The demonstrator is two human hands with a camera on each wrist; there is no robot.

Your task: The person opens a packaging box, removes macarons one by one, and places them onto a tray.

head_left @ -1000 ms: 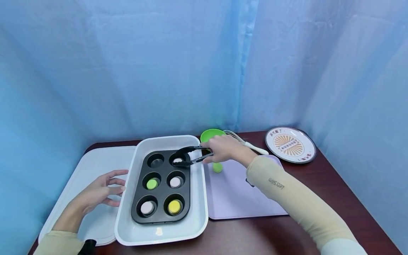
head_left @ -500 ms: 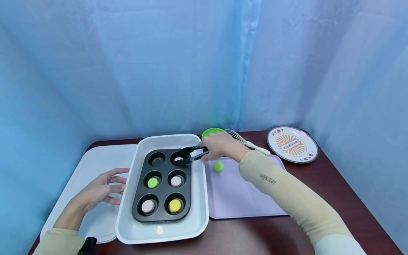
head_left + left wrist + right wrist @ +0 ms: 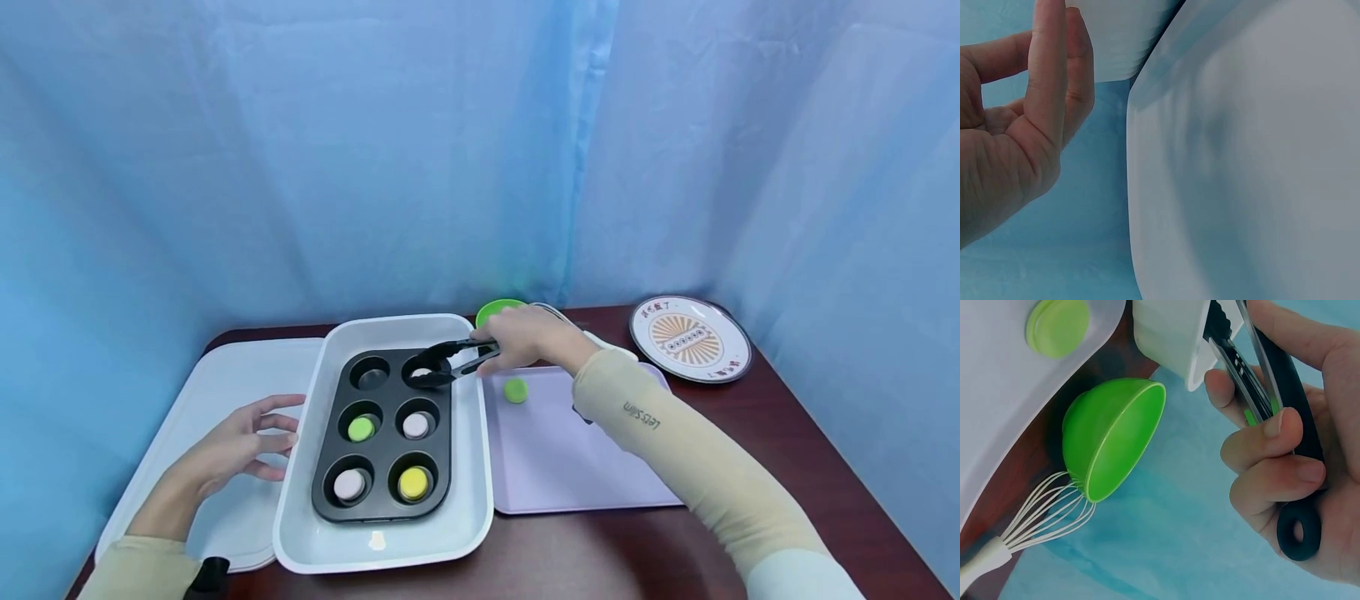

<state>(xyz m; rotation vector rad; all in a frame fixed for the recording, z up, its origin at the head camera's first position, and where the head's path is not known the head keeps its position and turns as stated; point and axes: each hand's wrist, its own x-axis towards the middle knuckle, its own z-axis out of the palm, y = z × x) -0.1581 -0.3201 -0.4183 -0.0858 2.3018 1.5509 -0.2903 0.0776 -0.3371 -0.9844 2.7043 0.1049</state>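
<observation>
My right hand [image 3: 521, 335] grips black kitchen tongs [image 3: 444, 377], with its fingers curled round the handles in the right wrist view. The tong tips reach into the far right cup of a dark muffin pan [image 3: 388, 400], beside a pale macaron [image 3: 422, 372] partly hidden there. Green [image 3: 361, 428], white [image 3: 348, 484] and yellow [image 3: 413, 483] macarons sit in other cups, and the far left cup holds none. The pan lies in a deep white tray [image 3: 382, 546]. My left hand [image 3: 240, 446], fingers loosely bent, is by the tray's left wall; whether it touches cannot be told.
A lilac tray [image 3: 577, 475] with a green macaron [image 3: 515, 390] lies right of the white tray. Behind are a green bowl [image 3: 1110, 434] and a whisk [image 3: 1041, 515]. A patterned plate [image 3: 690, 340] stands far right; a white lid-like board [image 3: 247, 367] lies left.
My right hand has shifted slightly left, then back right, with the tongs. Their arms sit somewhat closer together than a second ago, tips still in the same cup. The left hand stays put.
</observation>
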